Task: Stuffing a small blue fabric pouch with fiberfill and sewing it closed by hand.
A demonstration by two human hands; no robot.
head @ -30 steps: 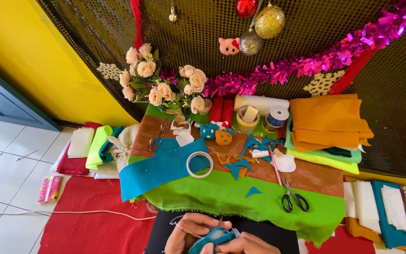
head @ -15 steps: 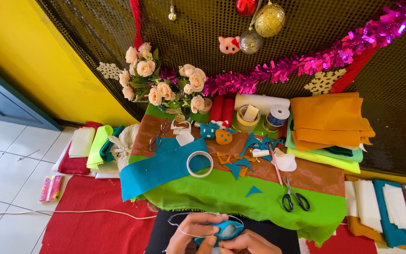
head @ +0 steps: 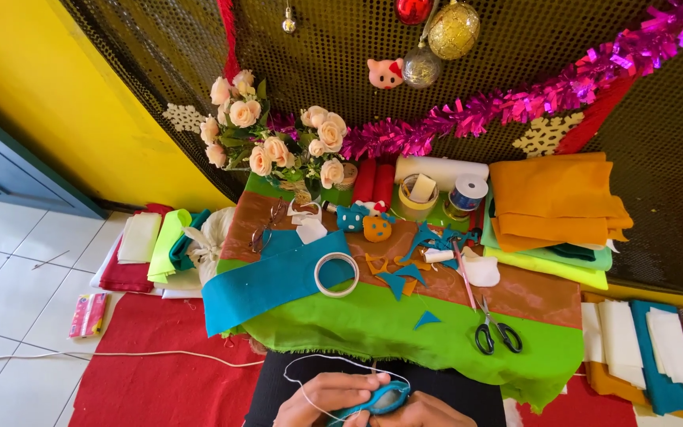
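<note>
felt piece [head: 381, 398] pinched between left hand [head: 322, 395] and right hand [head: 424, 411], steadied for stitching | thread [head: 310, 365] looped clear above | scissors [head: 497, 332] kept near

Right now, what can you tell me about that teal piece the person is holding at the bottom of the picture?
The teal piece looks like soft felt, small and rounded, roughly oval, with a darker rim along its upper edge. It sits low in the view, over the dark lap, in front of the green cloth. The left hand pinches its left end and the right hand supports it from the right and below. A thin white thread loops up from it over the lap. Its underside is hidden.
</note>
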